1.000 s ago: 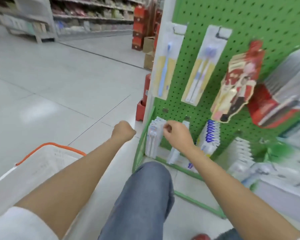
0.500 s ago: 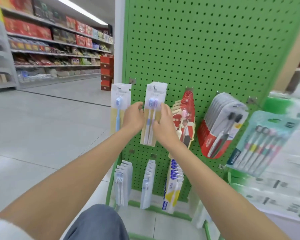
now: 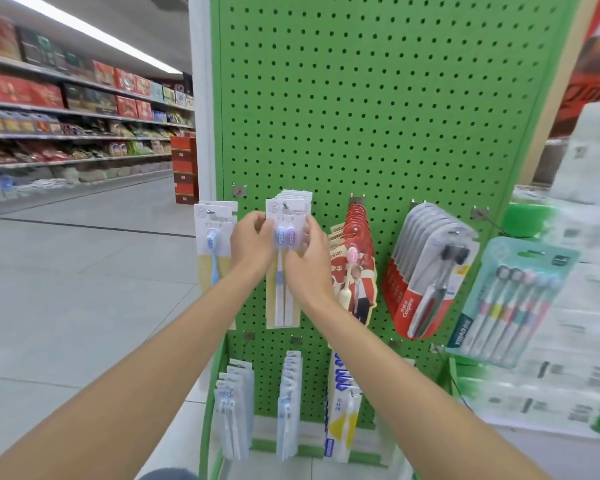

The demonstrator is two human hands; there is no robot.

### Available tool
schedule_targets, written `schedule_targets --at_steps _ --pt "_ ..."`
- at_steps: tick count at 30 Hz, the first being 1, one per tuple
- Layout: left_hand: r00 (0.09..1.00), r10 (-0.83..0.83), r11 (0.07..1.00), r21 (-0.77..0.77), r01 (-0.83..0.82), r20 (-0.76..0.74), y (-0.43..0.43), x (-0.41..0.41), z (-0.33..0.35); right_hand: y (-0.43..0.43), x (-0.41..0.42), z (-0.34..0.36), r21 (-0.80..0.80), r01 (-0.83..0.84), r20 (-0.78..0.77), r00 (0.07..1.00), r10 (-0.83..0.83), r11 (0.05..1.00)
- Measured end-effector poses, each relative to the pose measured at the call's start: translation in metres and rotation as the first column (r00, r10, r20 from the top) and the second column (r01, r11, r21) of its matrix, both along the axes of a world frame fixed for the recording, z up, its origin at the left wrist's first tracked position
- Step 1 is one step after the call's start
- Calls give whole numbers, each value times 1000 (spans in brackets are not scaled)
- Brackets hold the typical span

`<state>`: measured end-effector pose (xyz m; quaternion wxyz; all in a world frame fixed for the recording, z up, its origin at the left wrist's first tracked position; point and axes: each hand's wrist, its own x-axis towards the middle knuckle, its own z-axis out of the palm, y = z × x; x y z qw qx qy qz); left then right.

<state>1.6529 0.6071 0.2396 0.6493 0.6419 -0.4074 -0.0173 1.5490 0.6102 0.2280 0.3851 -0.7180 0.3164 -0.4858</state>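
Observation:
A white-and-yellow pack holding two toothbrushes (image 3: 284,271) hangs at the front of a stack on a hook of the green pegboard (image 3: 378,116). My left hand (image 3: 252,245) pinches the pack's left edge near the brush heads. My right hand (image 3: 309,258) grips its right edge at the same height. Both forearms reach up from the bottom of the frame. The pack's lower half shows between my wrists.
A single blue toothbrush pack (image 3: 214,251) hangs to the left, red packs (image 3: 355,268) and a Colgate stack (image 3: 426,275) to the right, then a multi-brush pack (image 3: 510,299). More packs (image 3: 232,410) hang on the lower row. Stocked shelves (image 3: 66,133) line the aisle at left.
The view rose from the lower row and the basket to the middle row. Both hands went up from the lower packs and took hold of the two-brush pack's edges.

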Motion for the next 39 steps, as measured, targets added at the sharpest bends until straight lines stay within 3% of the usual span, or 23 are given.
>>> schedule_targets --at_steps 3,8,19,22,26,32,39 --pt "999 -6 1000 -4 6 -40 0 -3 0 0 0 -2 -13 38 93 995 -36 999" --pt "992 20 1000 17 -18 -125 -2 -1 4 1 -9 3 -44 51 125 991 -46 998" --pt "982 35 994 104 -15 -187 22 -4 -16 15 -15 -3 -24 -25 -34 999 24 999" --pt "991 15 992 124 2 -131 29 -5 -24 19 -22 -8 -40 -53 -65 997 50 998" --pt "988 -132 974 173 144 -76 36 -12 -47 24 -40 -29 -30 -96 -89 992 93 995" --pt "926 -360 900 217 377 -115 37 -38 -83 16 -61 -71 -13 12 -32 999 -12 1000" --pt "690 -600 688 178 703 -405 51 -53 -125 -5 -92 -107 157 1 82 996 -14 988"
